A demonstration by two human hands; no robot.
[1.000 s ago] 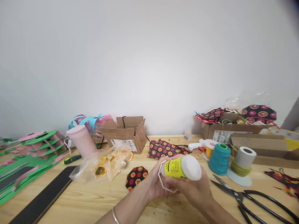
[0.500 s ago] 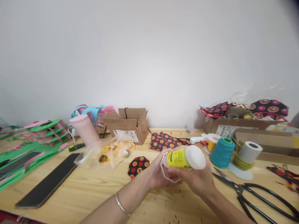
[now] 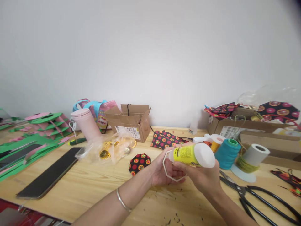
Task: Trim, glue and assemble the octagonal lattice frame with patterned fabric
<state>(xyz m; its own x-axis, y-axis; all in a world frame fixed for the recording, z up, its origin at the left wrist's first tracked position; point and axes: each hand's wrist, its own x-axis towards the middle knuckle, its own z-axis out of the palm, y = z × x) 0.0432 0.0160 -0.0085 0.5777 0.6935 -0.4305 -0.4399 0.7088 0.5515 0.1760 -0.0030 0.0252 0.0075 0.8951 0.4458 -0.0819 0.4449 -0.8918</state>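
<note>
In my left hand (image 3: 160, 172) is a thin off-white octagonal ring (image 3: 165, 169), held up over the table with the fingers curled behind it. My right hand (image 3: 204, 180) grips a white glue bottle (image 3: 185, 156) with a yellow label. The bottle lies tilted on its side, its broad white base toward me and its narrow end at the ring's upper left edge. Whether the tip touches the ring, I cannot tell. Left of my wrist lies a dark octagonal patterned fabric piece (image 3: 139, 164). Another patterned fabric piece (image 3: 166, 139) rests behind my hands.
Large black-handled scissors (image 3: 242, 190) lie at right, before a teal thread cone (image 3: 227, 153) and a green cord spool (image 3: 250, 161). Cardboard boxes (image 3: 131, 122) stand along the wall. A plastic bag (image 3: 117, 150), pink cup (image 3: 86, 124) and black strip (image 3: 49, 174) are at left.
The glue bottle and right hand have shifted slightly right in view. More of the left hand's fingers show through the ring. The whole view has moved a little.
</note>
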